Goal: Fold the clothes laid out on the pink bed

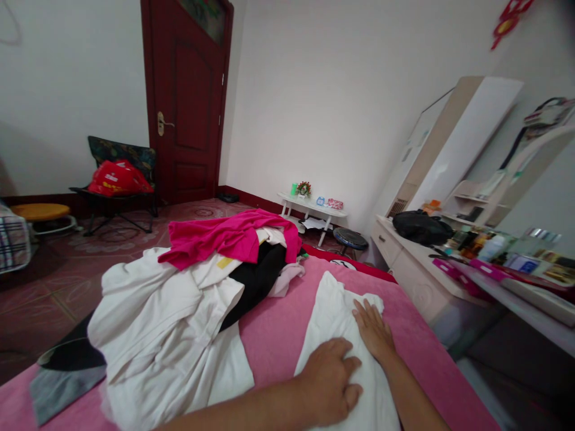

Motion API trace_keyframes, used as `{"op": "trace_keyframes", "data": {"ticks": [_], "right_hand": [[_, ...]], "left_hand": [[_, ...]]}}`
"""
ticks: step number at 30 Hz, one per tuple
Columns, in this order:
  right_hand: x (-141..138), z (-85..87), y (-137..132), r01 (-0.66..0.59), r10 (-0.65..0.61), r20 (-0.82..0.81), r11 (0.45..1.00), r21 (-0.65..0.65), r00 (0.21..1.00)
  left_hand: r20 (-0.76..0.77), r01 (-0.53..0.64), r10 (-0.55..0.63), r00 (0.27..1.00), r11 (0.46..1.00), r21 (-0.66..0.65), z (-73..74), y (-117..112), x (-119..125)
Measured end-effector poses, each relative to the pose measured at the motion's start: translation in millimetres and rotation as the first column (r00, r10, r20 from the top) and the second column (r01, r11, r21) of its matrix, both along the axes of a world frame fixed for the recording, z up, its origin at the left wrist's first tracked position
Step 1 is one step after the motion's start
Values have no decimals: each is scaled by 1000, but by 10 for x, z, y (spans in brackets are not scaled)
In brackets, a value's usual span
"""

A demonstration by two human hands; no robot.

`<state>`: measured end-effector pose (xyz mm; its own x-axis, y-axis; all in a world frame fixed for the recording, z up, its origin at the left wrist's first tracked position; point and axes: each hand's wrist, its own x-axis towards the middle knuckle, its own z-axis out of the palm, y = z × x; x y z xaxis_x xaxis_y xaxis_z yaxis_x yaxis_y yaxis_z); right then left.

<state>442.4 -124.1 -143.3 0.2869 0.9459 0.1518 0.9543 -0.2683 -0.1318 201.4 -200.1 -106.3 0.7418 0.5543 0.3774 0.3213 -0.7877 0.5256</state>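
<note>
A white folded garment [330, 311] lies on the pink bed cover [274, 335] in front of me. My left hand [330, 377] rests on its near part, fingers curled loosely and pressing the cloth. My right hand [372, 329] lies flat on the garment's right side, fingers stretched out together. Neither hand holds anything. To the left sits a pile of clothes: a white shirt [166, 335], a black piece [258, 278] and a bright pink garment [229, 236] on top.
A grey and black cloth [63, 371] lies at the bed's left edge. A white dresser [417, 269] with a black bag [422, 227] and bottles stands right. A dark red door [186, 102], a chair with a red bag [117, 178] and a small white table [312, 209] stand beyond.
</note>
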Motion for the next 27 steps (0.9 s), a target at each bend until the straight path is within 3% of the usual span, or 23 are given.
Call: {"op": "trace_keyframes", "data": {"ticks": [8, 13, 20, 24, 27], "right_hand": [[-141, 79, -413, -9, 9, -9, 1000, -9, 1000], [-311, 155, -801, -39, 39, -2, 998, -54, 999], [-511, 148, -1662, -223, 224, 35, 974, -25, 974], [-562, 247, -2212, -370, 365, -102, 928, -37, 926], [-636, 388, -2584, -431, 414, -207, 901, -42, 886]], "left_hand": [[-167, 196, -200, 965, 980, -41, -8, -82, -161], [-221, 277, -286, 932, 958, -68, 57, -202, -442], [-194, 402, -420, 887, 907, -127, 240, -331, -1095], [-191, 432, -477, 858, 871, -234, 408, -357, -1429], [-175, 397, -447, 877, 880, -261, 466, -398, -1588]]}}
